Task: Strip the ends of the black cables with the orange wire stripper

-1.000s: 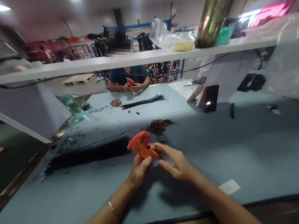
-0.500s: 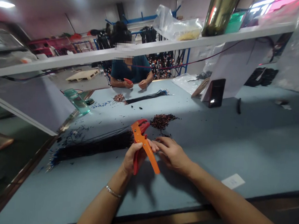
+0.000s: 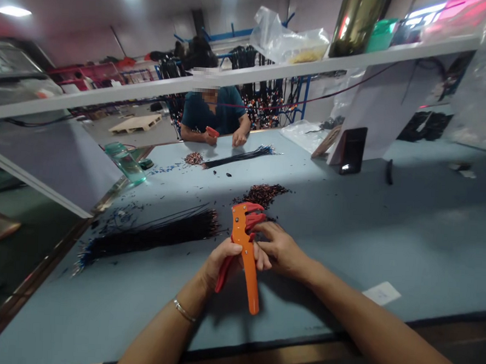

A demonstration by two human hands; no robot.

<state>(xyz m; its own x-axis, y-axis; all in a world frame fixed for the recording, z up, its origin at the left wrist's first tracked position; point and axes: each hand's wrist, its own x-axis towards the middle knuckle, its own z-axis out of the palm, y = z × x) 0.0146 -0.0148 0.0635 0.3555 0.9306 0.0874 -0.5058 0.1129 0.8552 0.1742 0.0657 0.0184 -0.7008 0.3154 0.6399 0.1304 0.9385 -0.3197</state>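
My left hand (image 3: 220, 262) is wrapped around an orange and red wire stripper (image 3: 245, 242), its jaws up and its long orange handle pointing down toward me. Close by on the right, my right hand (image 3: 286, 253) has its fingers bent at the stripper's red jaws. Its fingertips are partly hidden, and what they pinch cannot be made out. To the left of the stripper lies a thick bundle of black wires (image 3: 153, 232), copper-coloured at the near-right end and blue at the left end. Behind the jaws is a pile of small dark and coppery pieces (image 3: 267, 194).
Across the blue table (image 3: 388, 235) a person (image 3: 214, 111) holds a red tool beside a smaller wire bundle (image 3: 238, 157). A green bottle (image 3: 124, 162) stands left, a phone (image 3: 353, 150) leans on a panel, and a white shelf (image 3: 150, 91) spans overhead. A white card (image 3: 382, 293) lies right.
The wire stripper has turned more upright and moved slightly right and down, away from the bundle's end. My right hand's fingers are now at its jaws. The person opposite has shifted their hands slightly.
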